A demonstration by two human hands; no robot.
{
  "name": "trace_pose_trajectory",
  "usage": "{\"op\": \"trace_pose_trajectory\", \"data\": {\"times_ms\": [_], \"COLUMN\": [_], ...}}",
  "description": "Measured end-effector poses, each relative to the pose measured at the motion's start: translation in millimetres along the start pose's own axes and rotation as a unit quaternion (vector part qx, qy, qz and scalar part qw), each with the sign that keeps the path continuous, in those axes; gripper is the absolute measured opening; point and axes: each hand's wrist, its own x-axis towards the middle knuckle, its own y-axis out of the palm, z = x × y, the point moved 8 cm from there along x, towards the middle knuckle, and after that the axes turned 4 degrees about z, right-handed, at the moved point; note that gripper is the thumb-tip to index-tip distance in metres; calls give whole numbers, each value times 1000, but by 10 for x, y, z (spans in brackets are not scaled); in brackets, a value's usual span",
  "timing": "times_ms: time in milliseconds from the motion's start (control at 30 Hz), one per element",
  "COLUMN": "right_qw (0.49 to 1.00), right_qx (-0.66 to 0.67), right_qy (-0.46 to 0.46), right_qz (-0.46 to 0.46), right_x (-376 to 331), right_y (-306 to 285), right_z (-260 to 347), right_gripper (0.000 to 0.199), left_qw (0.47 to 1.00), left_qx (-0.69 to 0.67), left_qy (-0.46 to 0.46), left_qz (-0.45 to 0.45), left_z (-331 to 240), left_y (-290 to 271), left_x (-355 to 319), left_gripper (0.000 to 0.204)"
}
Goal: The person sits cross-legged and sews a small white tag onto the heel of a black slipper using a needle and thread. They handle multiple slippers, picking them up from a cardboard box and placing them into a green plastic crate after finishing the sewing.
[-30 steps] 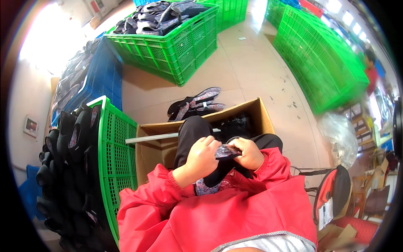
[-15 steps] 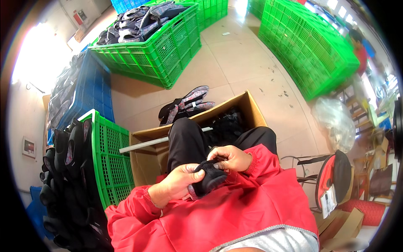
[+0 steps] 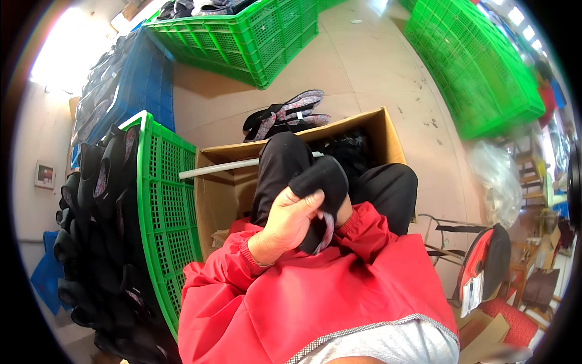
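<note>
A black cloth shoe (image 3: 324, 182) with a patterned lining is held upright over my lap. My left hand (image 3: 291, 218) grips its near side, thumb pressed across the black fabric. Behind the shoe, only a small part of my right hand (image 3: 344, 212) shows next to its red cuff; its fingers are hidden, possibly inside or behind the shoe. Beneath my knees stands an open cardboard box (image 3: 391, 136) with dark items inside. A white rod (image 3: 218, 168) lies across the box. Several black shoes with floral linings (image 3: 285, 115) sit on the floor just beyond the box.
At my left a green crate (image 3: 173, 200) stands against piled black shoes (image 3: 100, 218). A blue crate (image 3: 142, 79) with shoes is farther back. Green crates (image 3: 260, 48) (image 3: 473, 67) stand ahead and at the far right. Clear plastic bags (image 3: 497, 176) and a chair (image 3: 485, 261) are at my right.
The shoe has been raised and turned upright. My left hand has shifted its hold, and my right hand has gone behind the shoe. The whole view has tilted downward.
</note>
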Motion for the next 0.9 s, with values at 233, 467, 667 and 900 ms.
{"op": "trace_pose_trajectory", "data": {"times_ms": [233, 467, 667, 900], "right_qw": [903, 889, 892, 949], "right_qx": [364, 378, 336, 142], "right_qy": [217, 249, 303, 272], "right_qz": [-61, -68, 20, -72], "right_x": [-314, -370, -353, -270], "right_y": [17, -62, -108, -196], "right_z": [-542, -855, -730, -431], "right_gripper": [17, 19, 17, 15], "left_qw": [978, 974, 980, 983], "left_qx": [87, 76, 87, 86], "left_qy": [87, 51, 63, 60], "left_qz": [-169, -208, -166, -150], "left_z": [-180, -78, -61, -289], "left_y": [-625, -747, -860, -759], "left_x": [226, 368, 457, 397], "left_gripper": [10, 27, 21, 8]}}
